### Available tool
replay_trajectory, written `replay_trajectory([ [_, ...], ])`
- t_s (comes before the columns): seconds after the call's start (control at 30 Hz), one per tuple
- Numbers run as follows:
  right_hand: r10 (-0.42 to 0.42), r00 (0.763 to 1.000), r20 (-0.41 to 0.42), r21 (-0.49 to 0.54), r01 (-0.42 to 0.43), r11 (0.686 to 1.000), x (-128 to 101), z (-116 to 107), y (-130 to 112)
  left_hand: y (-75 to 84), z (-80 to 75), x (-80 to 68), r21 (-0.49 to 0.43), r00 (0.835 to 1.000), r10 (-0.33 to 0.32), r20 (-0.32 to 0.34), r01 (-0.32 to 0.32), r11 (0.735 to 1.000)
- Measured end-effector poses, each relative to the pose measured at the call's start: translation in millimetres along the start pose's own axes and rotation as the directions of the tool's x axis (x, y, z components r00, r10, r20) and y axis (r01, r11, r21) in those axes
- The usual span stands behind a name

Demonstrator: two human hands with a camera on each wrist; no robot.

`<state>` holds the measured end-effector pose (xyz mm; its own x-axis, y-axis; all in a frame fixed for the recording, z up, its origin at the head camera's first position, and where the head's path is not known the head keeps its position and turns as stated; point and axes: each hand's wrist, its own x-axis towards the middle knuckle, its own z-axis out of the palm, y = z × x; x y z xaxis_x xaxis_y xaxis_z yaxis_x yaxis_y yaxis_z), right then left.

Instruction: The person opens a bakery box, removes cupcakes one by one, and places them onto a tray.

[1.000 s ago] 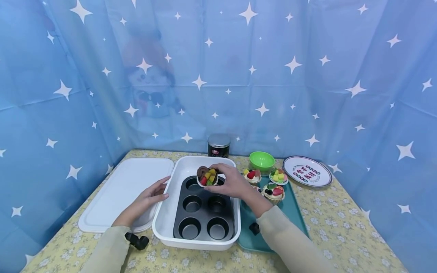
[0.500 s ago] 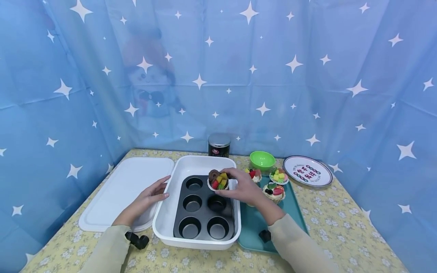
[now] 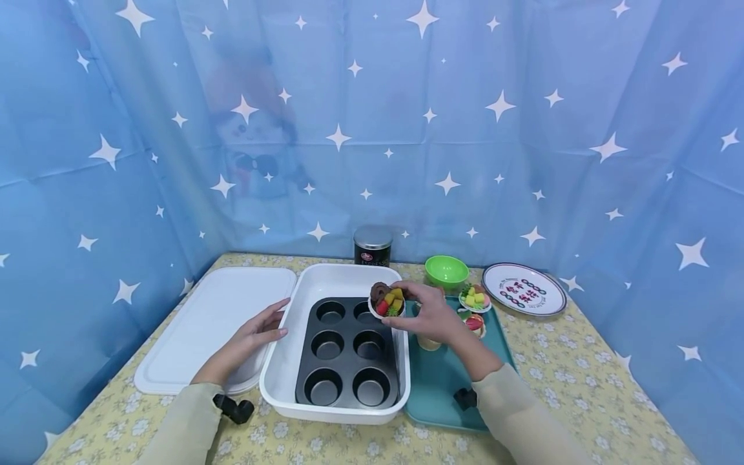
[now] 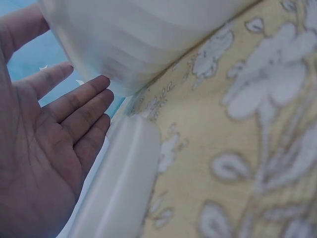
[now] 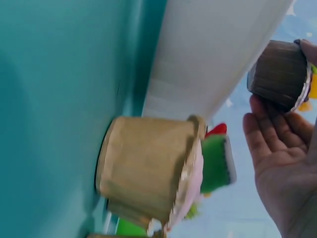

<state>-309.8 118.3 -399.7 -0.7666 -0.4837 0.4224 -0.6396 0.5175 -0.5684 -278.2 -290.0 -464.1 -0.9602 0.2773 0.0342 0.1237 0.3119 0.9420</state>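
Observation:
My right hand (image 3: 433, 313) holds a chocolate cupcake (image 3: 386, 302) topped with fruit pieces between thumb and fingers. It hangs over the right rim of a deep white container (image 3: 285, 381); in the right wrist view its dark brown cup (image 5: 280, 74) shows from the side. Inside the container lies a dark muffin tin (image 3: 347, 361) with several round cups. My left hand (image 3: 256, 336) is at the container's left wall, fingers loosely extended; in the left wrist view the fingertips (image 4: 102, 83) are close to or touching that wall.
To the right, a teal tray (image 3: 447, 394) bears several fruit-topped cupcakes (image 3: 475, 298), partly behind my right hand. A white lid (image 3: 215, 329) lies at left. Along the back stand a dark tin can (image 3: 372, 248), a green bowl (image 3: 446, 271) and a white plate (image 3: 523, 290).
My right hand has carried the chocolate cupcake rightward, from above the muffin tin's far cups to the container's right rim. The left hand has stayed in place.

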Motion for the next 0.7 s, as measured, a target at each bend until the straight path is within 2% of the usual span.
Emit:
replay_trajectory([
  [0.1, -0.013, 1.000, -0.002, 0.010, 0.013, 1.000, -6, -6, 2, -0.5, -0.2, 0.2, -0.003, 1.000, 0.004, 0.001, -0.004, 1.000],
  [0.27, 0.011, 1.000, 0.013, -0.010, -0.011, 1.000, -20, -21, 1, -1.2, -0.1, 0.0, -0.006, 1.000, 0.001, 0.000, -0.001, 1.000],
  [0.47, 0.048, 0.997, 0.067, -0.047, -0.045, 0.998, -40, -36, 5, -0.8, -0.1, 0.0, 0.000, 1.000, -0.001, -0.004, 0.001, 1.000],
  [0.7, 0.041, 0.989, 0.143, 0.019, -0.044, 0.999, -60, -49, 16, 0.3, 0.1, -1.2, -0.013, 1.000, 0.004, 0.004, -0.004, 1.000],
])
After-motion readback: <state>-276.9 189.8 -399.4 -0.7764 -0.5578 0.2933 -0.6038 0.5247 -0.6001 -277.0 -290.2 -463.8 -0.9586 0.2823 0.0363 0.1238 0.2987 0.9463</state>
